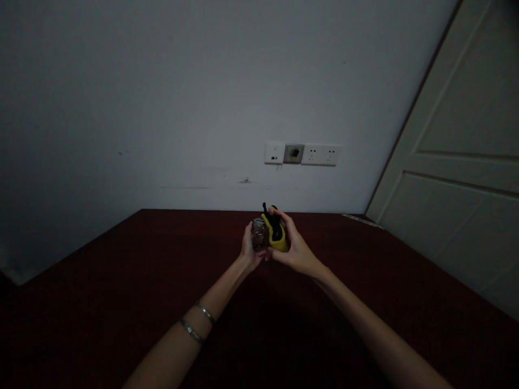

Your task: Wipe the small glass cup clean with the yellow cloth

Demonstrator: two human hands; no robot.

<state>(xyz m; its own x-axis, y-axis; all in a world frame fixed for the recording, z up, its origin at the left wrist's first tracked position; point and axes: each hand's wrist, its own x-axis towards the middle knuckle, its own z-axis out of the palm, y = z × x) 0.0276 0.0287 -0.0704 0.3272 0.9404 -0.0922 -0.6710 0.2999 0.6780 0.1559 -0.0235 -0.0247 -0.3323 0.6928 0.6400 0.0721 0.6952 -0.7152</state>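
Observation:
Both arms reach out over a dark red table (121,302). My left hand (250,253) is closed round a small clear, roundish object (258,233), perhaps a jar or a roll of tape; the dim light hides its details. My right hand (295,247) grips a yellow and black tool (275,231) pressed against that clear object. The two hands touch each other above the far middle of the table. Two thin bracelets (198,322) sit on my left forearm.
A grey-white wall rises behind the table, with a row of white sockets and a switch plate (302,154). A pale panelled door (458,162) stands at the right. A thin light strip (361,219) lies at the table's far right edge.

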